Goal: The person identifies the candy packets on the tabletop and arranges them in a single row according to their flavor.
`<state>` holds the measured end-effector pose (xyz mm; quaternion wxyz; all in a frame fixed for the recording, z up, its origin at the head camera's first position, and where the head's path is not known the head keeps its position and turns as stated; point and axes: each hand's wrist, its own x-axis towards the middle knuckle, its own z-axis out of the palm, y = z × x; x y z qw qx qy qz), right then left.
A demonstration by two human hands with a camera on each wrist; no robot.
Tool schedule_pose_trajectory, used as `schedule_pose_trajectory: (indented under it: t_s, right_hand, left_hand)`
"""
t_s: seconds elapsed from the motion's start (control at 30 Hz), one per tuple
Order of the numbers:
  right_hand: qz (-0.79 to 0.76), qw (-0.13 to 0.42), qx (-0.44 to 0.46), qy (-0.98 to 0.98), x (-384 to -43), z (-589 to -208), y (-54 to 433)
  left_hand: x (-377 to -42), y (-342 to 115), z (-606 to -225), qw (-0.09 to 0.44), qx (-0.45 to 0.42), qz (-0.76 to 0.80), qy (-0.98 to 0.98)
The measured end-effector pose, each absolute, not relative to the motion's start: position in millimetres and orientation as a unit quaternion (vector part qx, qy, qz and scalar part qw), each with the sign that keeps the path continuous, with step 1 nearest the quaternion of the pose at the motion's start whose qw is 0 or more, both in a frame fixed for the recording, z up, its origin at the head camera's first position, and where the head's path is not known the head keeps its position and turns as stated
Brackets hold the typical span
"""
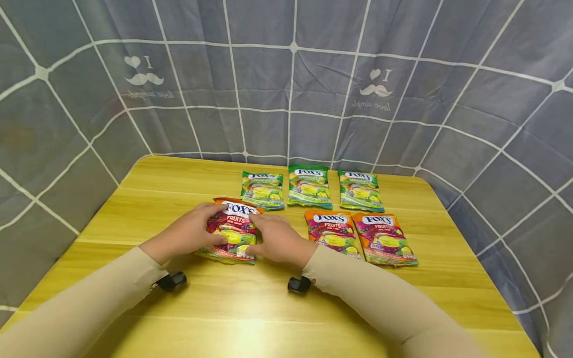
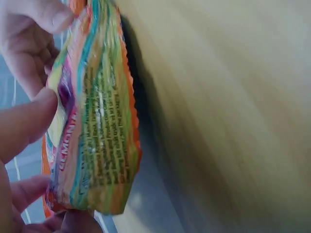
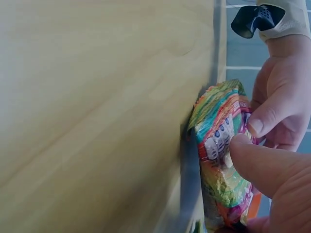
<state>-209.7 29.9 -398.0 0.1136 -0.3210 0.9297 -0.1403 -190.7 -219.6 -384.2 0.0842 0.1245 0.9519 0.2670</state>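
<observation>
An orange and purple FOX'S Fruits candy bag (image 1: 233, 223) is held between both hands at the left middle of the table, its printed front facing up. My left hand (image 1: 188, 231) grips the bag's left side, thumb over the front. From the right side, my right hand (image 1: 278, 236) grips it too, with its thumb on the lower front. The left wrist view gives the bag's striped lower end (image 2: 104, 111) with fine print, fingers curling beneath a corner. In the right wrist view both thumbs press on the bag's front (image 3: 226, 145), and its lower end stands close over the tabletop.
Two more Fruits bags (image 1: 332, 229) (image 1: 384, 237) lie side by side to the right of my right hand. Behind them is a row of green FOX'S bags (image 1: 263, 191) (image 1: 309, 186) (image 1: 360, 191). A grey checked curtain (image 1: 286, 89) surrounds the wooden table (image 1: 215, 318).
</observation>
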Motion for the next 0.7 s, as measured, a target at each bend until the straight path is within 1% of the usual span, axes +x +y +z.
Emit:
schedule_pose_trajectory:
  t_s: [0.13,0.33,0.7]
  right_hand:
    - [-0.123,0.113,-0.334,0.928,-214,-404,-3]
    - [-0.075,0.123,-0.343,0.928,-219,-405,-47]
    - [-0.045,0.139,-0.327,0.934,-223,-402,-110]
  left_hand:
    - [-193,-250,-386,0.096,0.116,0.263,0.953]
    - [-198,-292,-391,0.138,0.109,0.285,0.942]
    - [-198,-359,-392,0.211,0.075,0.386,0.895]
